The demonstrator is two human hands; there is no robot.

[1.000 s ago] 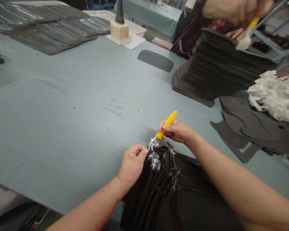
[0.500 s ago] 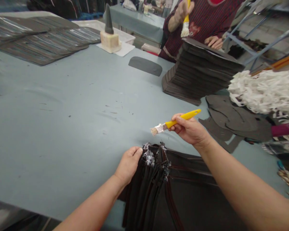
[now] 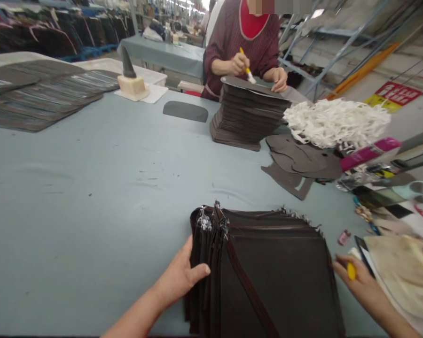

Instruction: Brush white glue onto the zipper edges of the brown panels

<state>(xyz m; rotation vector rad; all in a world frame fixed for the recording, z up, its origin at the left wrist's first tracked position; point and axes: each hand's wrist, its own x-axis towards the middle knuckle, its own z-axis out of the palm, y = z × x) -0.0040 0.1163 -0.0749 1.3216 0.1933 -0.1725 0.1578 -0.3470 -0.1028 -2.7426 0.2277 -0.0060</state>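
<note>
A stack of dark brown sheet panels (image 3: pixel 268 277) lies on the blue-grey table (image 3: pixel 91 202) in front of me, with frayed white-flecked tufts at its top corner. My left hand (image 3: pixel 180 277) rests open against the stack's left side, its fingers not closed on anything. My right hand (image 3: pixel 356 277) is off to the right of the stack and grips a yellow-handled brush (image 3: pixel 351 271), mostly hidden by my fingers. A creased pale sheet (image 3: pixel 402 272) lies just beyond that hand.
Across the table, a co-worker (image 3: pixel 243 51) brushes a tall dark stack (image 3: pixel 248 115) with a yellow brush. Loose dark cut pieces (image 3: pixel 303 162), a white fluffy heap (image 3: pixel 336 123) and a pink-and-white package (image 3: pixel 370 154) lie right. Flat striped stacks (image 3: pixel 38 94) lie far left.
The view has tilted up. My right hand has carried the brush away to the right. My left hand has let go of the stack's top corner and moved down its side.
</note>
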